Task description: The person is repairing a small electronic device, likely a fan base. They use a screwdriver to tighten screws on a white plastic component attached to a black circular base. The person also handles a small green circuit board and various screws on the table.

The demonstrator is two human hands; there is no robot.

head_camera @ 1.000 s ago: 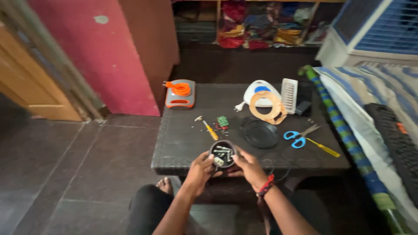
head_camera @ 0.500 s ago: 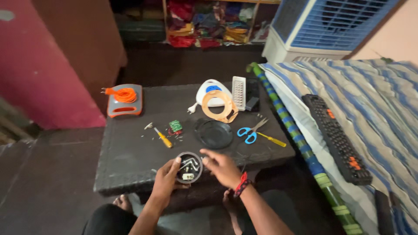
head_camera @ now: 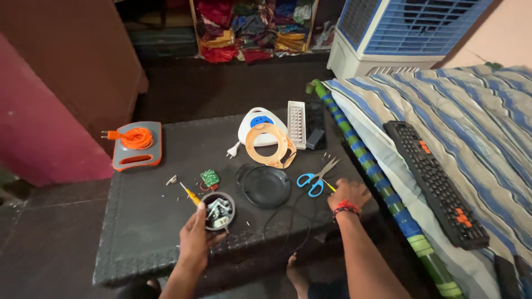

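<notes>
My left hand (head_camera: pixel 196 235) holds a round black part (head_camera: pixel 218 211) with metal contacts and wires inside, at the near edge of the dark table (head_camera: pixel 144 221). My right hand (head_camera: pixel 348 192) rests far to the right on the table's edge, fingers closed over the end of a yellow tool (head_camera: pixel 329 186), right beside blue-handled scissors (head_camera: pixel 316 178). A black round cover (head_camera: pixel 264 185) lies between the hands. A yellow-handled screwdriver (head_camera: pixel 191 194) and a small green circuit board (head_camera: pixel 209 178) lie just beyond my left hand.
An orange cable on a grey reel base (head_camera: pixel 136 144) sits at the table's far left. A white housing with an orange ring (head_camera: pixel 268 138) and a white light panel (head_camera: pixel 297 116) lie at the back. A bed with a striped sheet (head_camera: pixel 443 122) holds a black keyboard (head_camera: pixel 434 178).
My right hand has left the round black part and moved right to the table's edge beside the scissors. The left hand still holds the part. The view has swung right.
</notes>
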